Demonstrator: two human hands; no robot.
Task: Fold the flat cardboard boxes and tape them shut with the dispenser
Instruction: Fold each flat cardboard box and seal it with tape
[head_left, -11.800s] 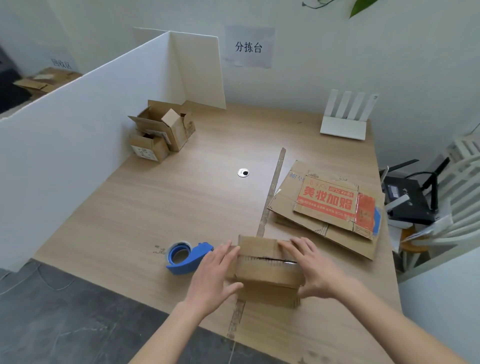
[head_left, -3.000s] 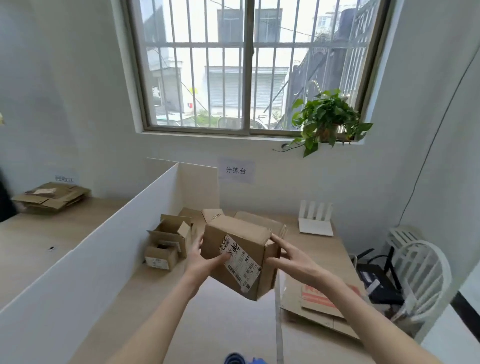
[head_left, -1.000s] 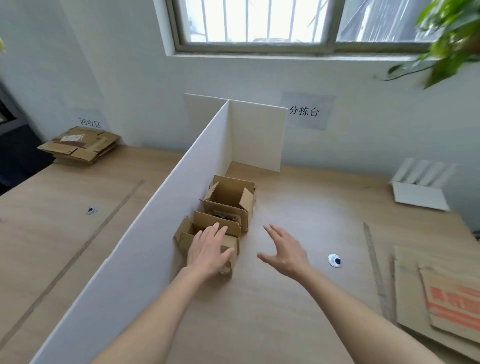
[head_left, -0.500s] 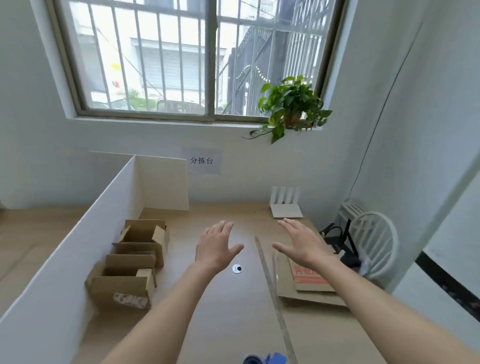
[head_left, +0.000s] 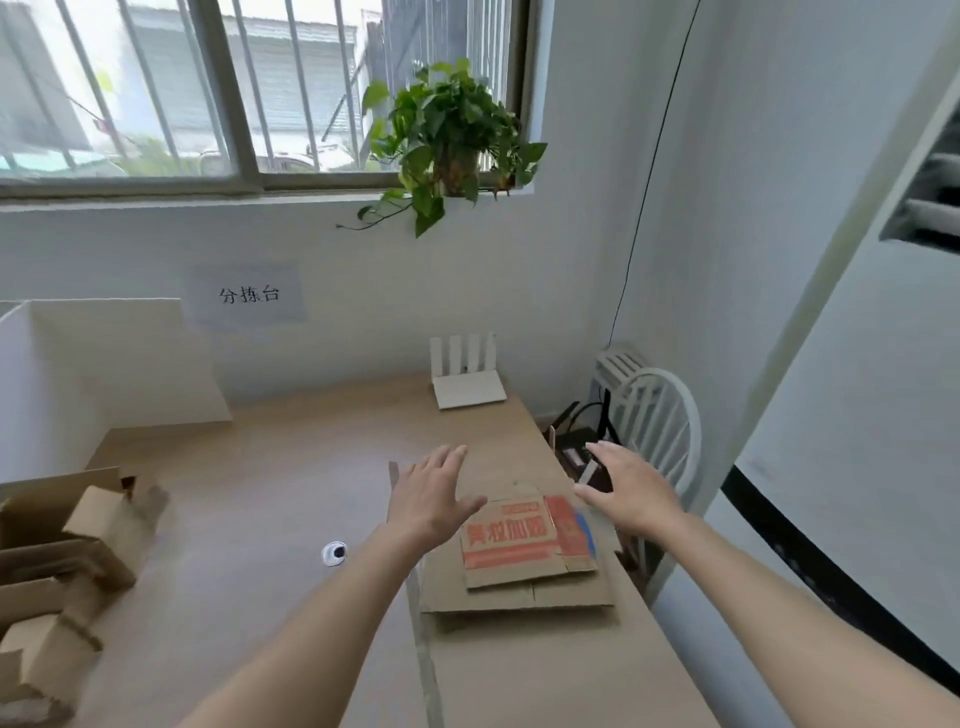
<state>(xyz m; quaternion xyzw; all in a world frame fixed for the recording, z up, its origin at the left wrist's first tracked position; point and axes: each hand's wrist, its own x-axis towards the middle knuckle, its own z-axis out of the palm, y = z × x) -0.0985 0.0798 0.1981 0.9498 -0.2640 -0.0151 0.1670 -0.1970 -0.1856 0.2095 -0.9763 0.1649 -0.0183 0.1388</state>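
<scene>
With both your left hand (head_left: 434, 499) and right hand (head_left: 631, 493) spread empty, you'll probably drag both flat cardboard boxes (head_left: 519, 561) together.

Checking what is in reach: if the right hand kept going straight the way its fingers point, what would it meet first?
Probably the black device beside the white chair, just past the table's right edge. The right hand is open, fingers pointing forward and slightly left. Depth is unclear; it might pass above it.
</scene>
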